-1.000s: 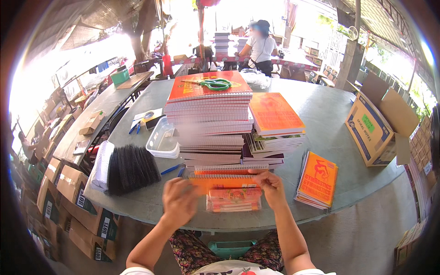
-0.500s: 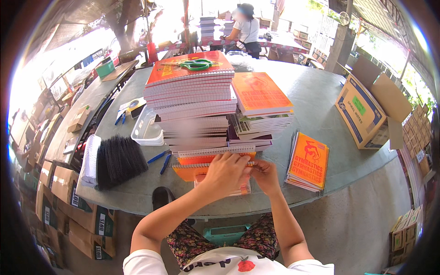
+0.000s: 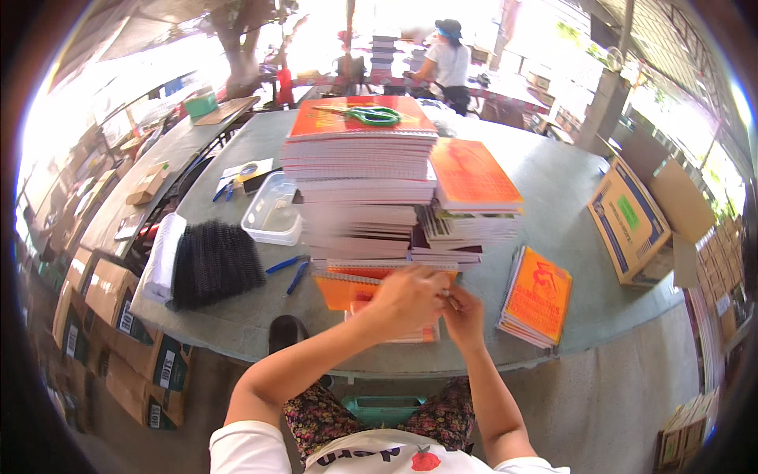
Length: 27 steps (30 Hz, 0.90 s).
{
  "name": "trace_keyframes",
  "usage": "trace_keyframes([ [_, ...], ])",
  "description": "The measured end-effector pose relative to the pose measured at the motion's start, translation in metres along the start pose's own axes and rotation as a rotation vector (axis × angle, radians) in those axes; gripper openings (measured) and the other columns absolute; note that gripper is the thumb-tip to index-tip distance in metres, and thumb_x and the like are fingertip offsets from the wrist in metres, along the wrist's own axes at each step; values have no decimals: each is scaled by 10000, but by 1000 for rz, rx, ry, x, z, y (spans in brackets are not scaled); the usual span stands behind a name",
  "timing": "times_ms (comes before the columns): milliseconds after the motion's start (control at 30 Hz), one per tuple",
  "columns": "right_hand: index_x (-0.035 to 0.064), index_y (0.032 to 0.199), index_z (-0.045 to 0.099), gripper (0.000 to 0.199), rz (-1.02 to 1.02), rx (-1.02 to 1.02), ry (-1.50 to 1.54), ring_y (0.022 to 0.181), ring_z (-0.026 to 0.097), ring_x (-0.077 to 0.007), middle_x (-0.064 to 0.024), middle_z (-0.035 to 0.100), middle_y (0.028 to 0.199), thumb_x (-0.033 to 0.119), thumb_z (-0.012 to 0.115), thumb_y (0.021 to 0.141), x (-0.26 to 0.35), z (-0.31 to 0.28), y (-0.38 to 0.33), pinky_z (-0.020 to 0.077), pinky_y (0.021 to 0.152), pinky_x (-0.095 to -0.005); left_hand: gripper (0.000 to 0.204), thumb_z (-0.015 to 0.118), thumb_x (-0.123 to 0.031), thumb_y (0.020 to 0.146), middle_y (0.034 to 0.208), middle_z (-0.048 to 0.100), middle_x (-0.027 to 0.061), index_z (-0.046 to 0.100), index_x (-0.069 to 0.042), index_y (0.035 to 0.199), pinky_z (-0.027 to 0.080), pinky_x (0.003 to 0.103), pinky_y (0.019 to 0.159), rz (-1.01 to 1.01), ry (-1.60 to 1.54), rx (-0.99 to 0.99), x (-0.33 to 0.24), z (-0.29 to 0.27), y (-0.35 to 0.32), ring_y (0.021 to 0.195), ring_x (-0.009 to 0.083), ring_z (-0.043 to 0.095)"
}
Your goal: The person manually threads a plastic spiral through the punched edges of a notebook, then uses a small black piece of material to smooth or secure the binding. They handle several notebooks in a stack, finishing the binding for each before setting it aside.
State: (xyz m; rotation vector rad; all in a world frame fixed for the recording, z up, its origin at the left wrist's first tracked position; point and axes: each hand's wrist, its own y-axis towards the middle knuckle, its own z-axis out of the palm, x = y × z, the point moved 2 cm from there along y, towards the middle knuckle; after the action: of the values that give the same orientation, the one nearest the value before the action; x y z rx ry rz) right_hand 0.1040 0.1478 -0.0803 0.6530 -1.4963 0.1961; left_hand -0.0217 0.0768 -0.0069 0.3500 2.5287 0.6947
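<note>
A: Hands first: apart or together?

B: Together, just on the near side of the tall stack of notebooks [image 3: 355, 166]. Left hand [image 3: 407, 299] reaching across from the left, with fingers bent toward the right hand [image 3: 464, 316]; right hand with thumb and fingers drawn in close, right beside those fingertips. Too blurred and overlapped to tell of any grip between them, so cannot tell for either one

A: And the orange spiral notebook [image 3: 339, 292]?

B: Right at the hands: partly beneath the left hand and showing out to its left, with spiral edge running in toward the fingers. Mostly covered over on the right. Also a small orange-topped bundle [image 3: 427, 334], just below both hands and largely hidden

A: Beyond the hands?

B: Tall stack straight ahead, with green-handled scissors [image 3: 375, 116] lying on top. Just right of it, and farther out than the right hand, a lower stack [image 3: 475, 178] with an orange cover uppermost

A: To the right of the right hand?

B: Near it, on the same grey-green table [image 3: 553, 170], a short pile of orange notebooks [image 3: 538, 296]. Well apart, farther right, an open cardboard box [image 3: 629, 217]

A: Left of the left hand?

B: Nearest, blue-handled pliers [image 3: 297, 278]; past those, a bundle of black spiral coils [image 3: 217, 265] beside a white bundle [image 3: 164, 259]. Farther forward, a clear plastic tub [image 3: 272, 217], and beyond that a roll of tape [image 3: 249, 169]. Far ahead of both hands, a co-worker [image 3: 450, 67] in a white shirt and dark hat
</note>
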Motion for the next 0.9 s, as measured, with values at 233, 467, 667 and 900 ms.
trace_keyframes([
  [233,20,1056,599,243,-137,131,226,928,576,-93,-46,630,1002,37,665,822,20,17,6,458,804,-242,165,632,-78,705,811,640,141,646,-28,862,487,398,672,-303,295,83,20,-108,-57,789,333,620],
  [467,56,1094,546,364,-490,-373,-161,1012,566,-157,-92,608,1087,155,722,791,91,-66,-15,481,838,-318,159,623,-14,730,813,640,145,625,-19,889,495,384,652,-4,175,-131,-66,-112,-1,736,312,635],
  [667,42,1186,492,392,175,-215,494,1020,560,-189,-84,544,1181,224,625,865,77,-109,-59,501,813,-331,235,566,-125,831,898,634,168,576,-11,1037,509,399,693,26,-58,183,-94,33,32,840,340,630],
  [900,2,1285,406,431,7,-417,223,953,592,-173,-94,581,1119,97,525,881,64,-222,-7,486,826,-311,325,665,-111,798,1025,611,151,569,10,1084,483,388,829,432,-465,104,-137,23,40,959,314,584],
])
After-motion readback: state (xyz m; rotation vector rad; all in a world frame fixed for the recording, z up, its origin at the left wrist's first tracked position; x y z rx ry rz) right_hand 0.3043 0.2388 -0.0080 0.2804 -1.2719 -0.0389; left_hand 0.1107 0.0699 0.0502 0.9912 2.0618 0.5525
